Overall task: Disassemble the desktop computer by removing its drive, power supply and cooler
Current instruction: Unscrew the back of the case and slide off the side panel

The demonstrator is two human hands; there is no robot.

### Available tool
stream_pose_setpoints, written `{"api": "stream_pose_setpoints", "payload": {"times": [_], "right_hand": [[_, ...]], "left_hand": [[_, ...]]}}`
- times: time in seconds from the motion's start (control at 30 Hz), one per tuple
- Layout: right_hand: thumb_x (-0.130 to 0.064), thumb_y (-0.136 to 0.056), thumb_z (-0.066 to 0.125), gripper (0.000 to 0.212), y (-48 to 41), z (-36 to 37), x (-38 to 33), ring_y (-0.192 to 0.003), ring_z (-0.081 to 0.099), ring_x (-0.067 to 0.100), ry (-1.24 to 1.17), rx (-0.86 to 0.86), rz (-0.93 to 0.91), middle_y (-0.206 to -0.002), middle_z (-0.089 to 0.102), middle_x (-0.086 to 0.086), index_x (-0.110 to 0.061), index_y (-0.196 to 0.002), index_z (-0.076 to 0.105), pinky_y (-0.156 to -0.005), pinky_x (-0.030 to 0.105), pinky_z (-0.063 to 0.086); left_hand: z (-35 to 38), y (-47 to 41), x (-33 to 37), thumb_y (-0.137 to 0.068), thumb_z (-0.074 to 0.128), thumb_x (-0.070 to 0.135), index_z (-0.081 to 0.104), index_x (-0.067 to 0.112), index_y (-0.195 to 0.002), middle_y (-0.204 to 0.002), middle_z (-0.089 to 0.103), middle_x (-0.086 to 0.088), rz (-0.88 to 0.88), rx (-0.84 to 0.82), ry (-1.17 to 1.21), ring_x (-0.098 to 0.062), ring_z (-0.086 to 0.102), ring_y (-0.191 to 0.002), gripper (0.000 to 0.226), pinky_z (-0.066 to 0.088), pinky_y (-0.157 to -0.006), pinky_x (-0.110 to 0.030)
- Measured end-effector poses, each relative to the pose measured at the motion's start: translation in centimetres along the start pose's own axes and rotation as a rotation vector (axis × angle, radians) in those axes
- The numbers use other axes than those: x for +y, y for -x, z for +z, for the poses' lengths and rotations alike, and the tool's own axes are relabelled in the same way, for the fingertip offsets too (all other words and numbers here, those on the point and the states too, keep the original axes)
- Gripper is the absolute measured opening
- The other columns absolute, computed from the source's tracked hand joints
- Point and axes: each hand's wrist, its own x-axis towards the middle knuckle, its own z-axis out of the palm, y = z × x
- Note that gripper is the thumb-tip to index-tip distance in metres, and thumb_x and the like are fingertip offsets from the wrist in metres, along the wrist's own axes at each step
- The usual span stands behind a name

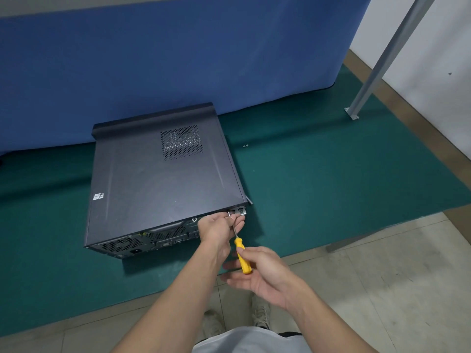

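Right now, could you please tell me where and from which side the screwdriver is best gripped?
Grip the screwdriver by its yellow handle, coming from the near right, where the right hand holds it. The handle is thick and points back toward the person; the thin shaft, pinched by the left hand, runs to the rear corner of the computer case.
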Motion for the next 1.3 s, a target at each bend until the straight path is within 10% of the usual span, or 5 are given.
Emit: {"api": "stream_pose_setpoints", "payload": {"times": [0.33,0.53,0.8,1.03,1.3], "right_hand": [[-0.01,-0.091,0.061,0.008,-0.4,1.5,0.9,-0.06,0.071,0.019,0.875,0.42,-0.292,-0.094,0.065,0.013,-0.009,-0.098,0.057,-0.059,0.029,0.059],[-0.007,-0.1,0.046,0.011,0.9,0.5,-0.7,-0.077,0.07,0.03,0.135,0.024,-0.002,-0.099,0.063,0.022,-0.003,-0.105,0.055,-0.069,0.036,0.058],[-0.006,-0.087,0.068,0.017,-0.1,1.3,0.7,-0.061,0.07,0.016,0.717,0.417,-0.257,-0.086,0.066,0.006,-0.011,-0.098,0.058,-0.061,0.03,0.06],[-0.008,-0.099,0.048,0.012,0.3,-0.2,-0.3,-0.077,0.069,0.032,0.107,0.01,0.017,-0.096,0.063,0.023,0.002,-0.104,0.055,-0.068,0.038,0.058],[-0.006,-0.085,0.069,0.015,-0.8,0.7,0.8,-0.058,0.07,0.017,0.645,0.393,-0.226,-0.081,0.067,0.007,-0.012,-0.091,0.057,-0.059,0.031,0.059]], "left_hand": [[-0.2,-0.3,0.0,-0.088,0.059,-0.013,0.059,-0.007,-0.097,-0.087,0.069,-0.023,0.029,0.05,-0.099,-0.029,0.072,-0.077,0.011,0.06,-0.067,-0.031],[-0.5,0.0,0.3,-0.093,0.047,-0.016,0.055,-0.009,-0.103,-0.087,0.066,-0.025,-0.001,-0.038,-0.018,-0.029,0.069,-0.073,0.014,0.061,-0.062,-0.028],[-0.9,0.0,-0.3,-0.086,0.065,-0.01,0.061,-0.011,-0.101,-0.086,0.07,-0.022,0.011,-0.002,-0.119,-0.03,0.073,-0.08,0.015,0.06,-0.07,-0.031],[-0.6,0.1,0.0,-0.094,0.05,-0.013,0.054,-0.013,-0.11,-0.088,0.067,-0.025,-0.006,-0.08,-0.04,-0.03,0.07,-0.077,0.017,0.061,-0.064,-0.029],[-0.8,0.0,-0.6,-0.089,0.062,-0.009,0.062,-0.008,-0.098,-0.084,0.071,-0.02,0.058,-0.003,-0.147,-0.024,0.073,-0.076,0.009,0.06,-0.068,-0.029]]}}
